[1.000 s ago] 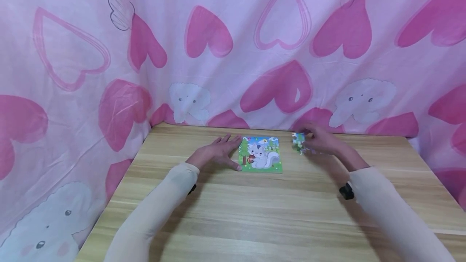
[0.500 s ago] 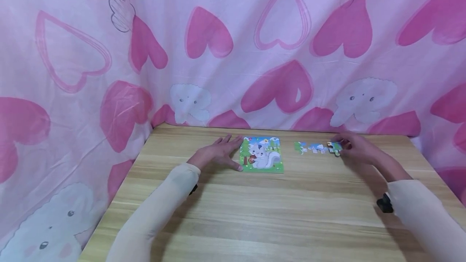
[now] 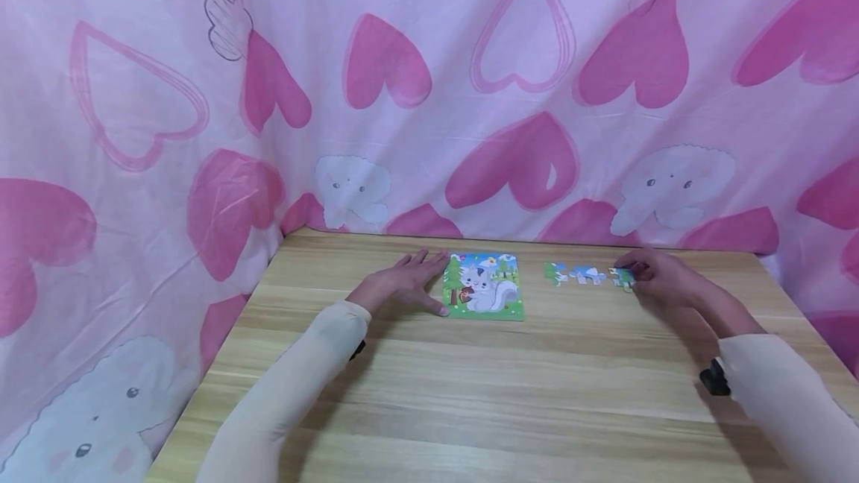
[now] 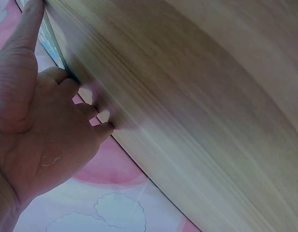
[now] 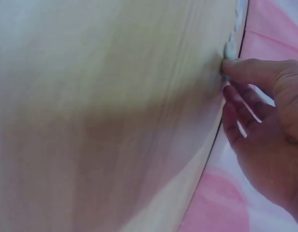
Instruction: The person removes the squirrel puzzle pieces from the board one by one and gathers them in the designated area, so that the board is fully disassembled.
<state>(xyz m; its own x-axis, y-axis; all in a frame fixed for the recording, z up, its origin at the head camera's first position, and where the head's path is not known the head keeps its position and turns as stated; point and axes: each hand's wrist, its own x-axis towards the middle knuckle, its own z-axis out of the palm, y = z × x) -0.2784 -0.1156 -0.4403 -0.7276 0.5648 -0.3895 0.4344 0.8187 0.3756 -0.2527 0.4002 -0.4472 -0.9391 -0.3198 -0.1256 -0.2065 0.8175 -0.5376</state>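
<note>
A square squirrel picture board (image 3: 483,285) lies flat near the back of the table. My left hand (image 3: 403,283) rests at its left edge, fingers spread, thumb at the lower left corner; in the left wrist view that hand (image 4: 47,116) hides most of the board. To the right of the board sit a green puzzle piece (image 3: 554,273) and a blue-and-white puzzle piece (image 3: 588,275), apart from each other. At the row's right end, my right hand (image 3: 664,278) pinches another puzzle piece (image 3: 620,279) low at the tabletop. Its thumb (image 5: 241,70) covers much of that piece.
The wooden table (image 3: 470,401) extends in front of both hands. Its back edge meets a pink heart-patterned cloth (image 3: 403,125), which also hangs along the left and right sides.
My right hand has moved right with its puzzle piece, uncovering the two other pieces, and has lowered the piece to the table. The left hand stays at the board.
</note>
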